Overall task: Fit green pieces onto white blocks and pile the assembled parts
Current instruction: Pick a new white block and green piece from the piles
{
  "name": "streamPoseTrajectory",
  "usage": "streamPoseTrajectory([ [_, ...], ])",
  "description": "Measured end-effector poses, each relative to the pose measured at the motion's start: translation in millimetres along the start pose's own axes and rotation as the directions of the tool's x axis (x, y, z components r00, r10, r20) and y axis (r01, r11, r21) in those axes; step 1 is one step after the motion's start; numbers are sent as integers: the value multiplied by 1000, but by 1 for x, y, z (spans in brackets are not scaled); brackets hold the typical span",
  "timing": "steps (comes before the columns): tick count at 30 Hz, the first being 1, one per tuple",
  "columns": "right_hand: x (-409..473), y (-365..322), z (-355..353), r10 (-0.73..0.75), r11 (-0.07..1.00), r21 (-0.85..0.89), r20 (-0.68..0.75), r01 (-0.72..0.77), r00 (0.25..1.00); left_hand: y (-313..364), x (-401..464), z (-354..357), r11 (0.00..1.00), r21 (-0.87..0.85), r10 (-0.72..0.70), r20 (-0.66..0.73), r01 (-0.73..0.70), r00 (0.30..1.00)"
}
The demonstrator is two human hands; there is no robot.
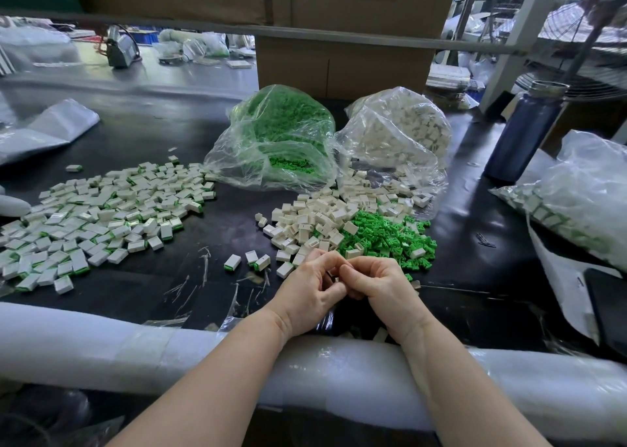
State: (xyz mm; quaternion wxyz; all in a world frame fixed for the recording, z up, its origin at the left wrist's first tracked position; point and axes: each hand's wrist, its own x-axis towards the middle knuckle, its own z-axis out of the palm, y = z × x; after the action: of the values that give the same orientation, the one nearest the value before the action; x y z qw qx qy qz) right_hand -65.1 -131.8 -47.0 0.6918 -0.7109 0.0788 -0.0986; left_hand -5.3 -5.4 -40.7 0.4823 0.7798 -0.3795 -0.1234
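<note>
Fingers of both hands (342,285) hide the small pinched part.

Left hand (310,292), right hand (381,285) meet, pinching small piece (336,279), possibly white block.

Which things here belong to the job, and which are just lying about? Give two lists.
Job: left hand, right hand, white blocks, green pieces, finished pile, green bag, white bag.
Lying about: blue bottle, cardboard box, empty bag.
</note>
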Motion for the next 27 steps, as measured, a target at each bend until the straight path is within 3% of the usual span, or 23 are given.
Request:
streamPoseTrajectory([
  [12,-2,-3,1,-21,1000,10,-20,22,1000,1,0,-1,999,-51,-18,14,19,1000],
  [16,-3,-6,3,-73,996,-49,-35,71,997,1,1,-1,985,-168,-41,-41,34,998],
  [20,-3,-7,4,-67,998,-12,-140,66,988,-3,3,-2,992,-120,-51,-116,37,992],
  [27,-5,-8,3,-164,961,-251,-190,113,968,-3,2,-3,998,-39,-62,-116,58,991],
])
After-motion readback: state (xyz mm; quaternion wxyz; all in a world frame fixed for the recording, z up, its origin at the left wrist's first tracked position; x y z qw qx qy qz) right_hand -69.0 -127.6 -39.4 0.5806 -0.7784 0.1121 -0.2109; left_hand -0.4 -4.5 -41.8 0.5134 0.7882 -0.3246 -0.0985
